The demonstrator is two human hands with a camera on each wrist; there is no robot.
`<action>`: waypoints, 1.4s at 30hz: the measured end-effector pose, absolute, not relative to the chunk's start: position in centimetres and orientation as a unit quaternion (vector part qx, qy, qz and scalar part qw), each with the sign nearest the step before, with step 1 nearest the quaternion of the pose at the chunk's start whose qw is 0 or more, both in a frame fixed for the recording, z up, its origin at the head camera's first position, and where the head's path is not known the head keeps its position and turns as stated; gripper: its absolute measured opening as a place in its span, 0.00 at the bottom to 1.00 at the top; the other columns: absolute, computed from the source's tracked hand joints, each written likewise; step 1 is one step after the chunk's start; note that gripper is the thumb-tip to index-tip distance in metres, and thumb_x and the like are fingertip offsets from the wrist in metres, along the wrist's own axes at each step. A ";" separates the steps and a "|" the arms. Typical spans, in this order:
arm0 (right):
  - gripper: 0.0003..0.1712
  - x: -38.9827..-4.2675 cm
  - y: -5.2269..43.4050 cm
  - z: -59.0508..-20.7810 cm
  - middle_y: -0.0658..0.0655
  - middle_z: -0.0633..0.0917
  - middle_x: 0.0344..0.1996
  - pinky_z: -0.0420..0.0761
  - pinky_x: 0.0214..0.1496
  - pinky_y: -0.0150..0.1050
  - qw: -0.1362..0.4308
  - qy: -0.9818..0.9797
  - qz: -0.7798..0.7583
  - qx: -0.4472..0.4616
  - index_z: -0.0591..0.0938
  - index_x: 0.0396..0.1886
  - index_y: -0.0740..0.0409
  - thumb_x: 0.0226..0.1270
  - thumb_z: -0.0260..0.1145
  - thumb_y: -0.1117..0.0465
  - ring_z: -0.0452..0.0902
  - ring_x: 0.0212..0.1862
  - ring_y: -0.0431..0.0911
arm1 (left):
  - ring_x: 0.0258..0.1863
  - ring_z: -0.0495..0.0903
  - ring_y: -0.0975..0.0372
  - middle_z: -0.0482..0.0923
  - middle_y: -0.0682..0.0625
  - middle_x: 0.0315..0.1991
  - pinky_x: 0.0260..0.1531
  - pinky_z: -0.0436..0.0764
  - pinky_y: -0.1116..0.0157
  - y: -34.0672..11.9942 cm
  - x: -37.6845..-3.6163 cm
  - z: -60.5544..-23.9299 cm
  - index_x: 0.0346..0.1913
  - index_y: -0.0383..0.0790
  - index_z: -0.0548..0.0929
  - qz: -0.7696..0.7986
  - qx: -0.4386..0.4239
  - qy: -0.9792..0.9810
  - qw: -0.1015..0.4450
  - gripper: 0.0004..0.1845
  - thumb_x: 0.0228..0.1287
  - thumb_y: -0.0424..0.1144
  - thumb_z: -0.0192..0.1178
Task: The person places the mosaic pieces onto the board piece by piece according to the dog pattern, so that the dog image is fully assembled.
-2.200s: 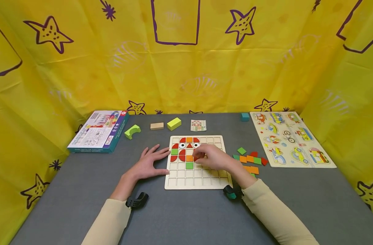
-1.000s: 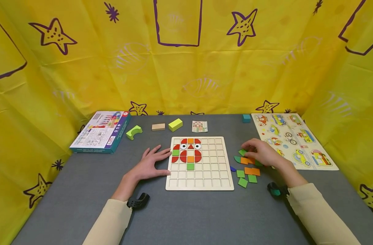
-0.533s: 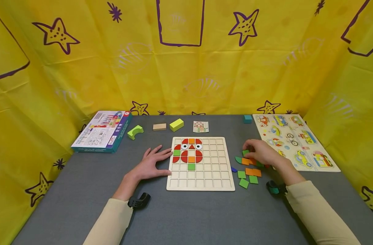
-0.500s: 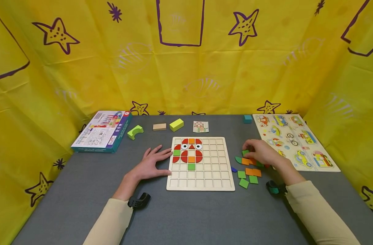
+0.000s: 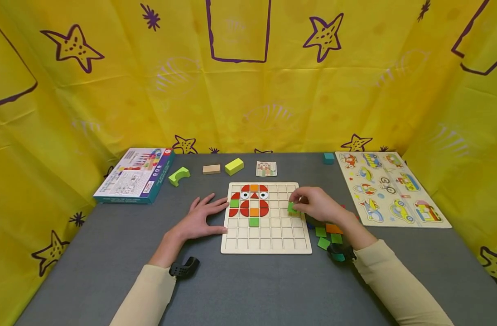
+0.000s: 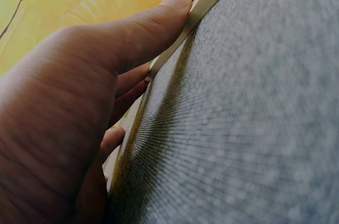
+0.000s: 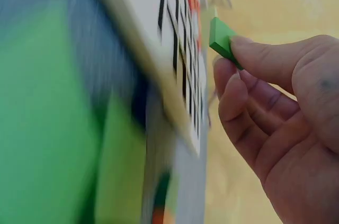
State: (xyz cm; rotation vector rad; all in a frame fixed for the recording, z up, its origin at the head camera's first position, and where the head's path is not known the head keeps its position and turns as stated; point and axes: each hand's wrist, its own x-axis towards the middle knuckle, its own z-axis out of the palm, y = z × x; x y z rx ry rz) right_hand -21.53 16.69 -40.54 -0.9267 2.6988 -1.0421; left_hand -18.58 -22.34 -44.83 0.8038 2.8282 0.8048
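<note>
My right hand pinches a green square tile between thumb and fingertips, over the right side of the wooden grid board. My left hand lies spread on the table, its thumb and fingertips right at the board's left edge. Red curved pieces, an orange tile, two round eye pieces and a red triangle form a face in the board's upper left cells. A green tile sits below the face, another to its left.
Loose green tiles and orange tiles lie right of the board, partly under my right arm. A picture puzzle board stands farther right. Behind are a small picture card, yellow block, green arch and box.
My right hand went from the board to the loose tiles, took a green tile there, and has come back left over the board with it. My left hand stays at the board's edge.
</note>
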 end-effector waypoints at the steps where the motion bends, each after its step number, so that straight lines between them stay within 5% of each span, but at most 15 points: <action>1: 0.07 -21.5 16.0 -40.6 0.48 0.83 0.34 0.80 0.41 0.42 0.061 0.885 -0.344 -0.308 0.85 0.42 0.57 0.66 0.71 0.68 0.78 0.35 0.44 | 0.78 0.45 0.43 0.62 0.51 0.76 0.69 0.34 0.35 -22.3 -18.6 -44.8 0.75 0.45 0.69 0.264 0.264 0.927 0.047 0.45 0.58 0.61 0.71; 20: 0.04 -19.6 7.6 -41.0 0.44 0.83 0.33 0.79 0.45 0.36 0.135 0.840 -0.328 -0.411 0.86 0.40 0.55 0.68 0.70 0.66 0.77 0.36 0.39 | 0.78 0.45 0.42 0.63 0.50 0.76 0.68 0.34 0.34 -22.5 -18.4 -44.9 0.75 0.44 0.70 0.272 0.266 0.924 0.047 0.45 0.58 0.61 0.70; 42: 0.04 -18.8 6.7 -41.4 0.44 0.80 0.31 0.78 0.40 0.34 0.122 0.852 -0.283 -0.423 0.87 0.39 0.55 0.65 0.73 0.64 0.74 0.34 0.39 | 0.78 0.45 0.42 0.62 0.50 0.76 0.68 0.34 0.34 -22.4 -18.6 -44.6 0.75 0.44 0.70 0.268 0.264 0.925 0.050 0.45 0.58 0.62 0.69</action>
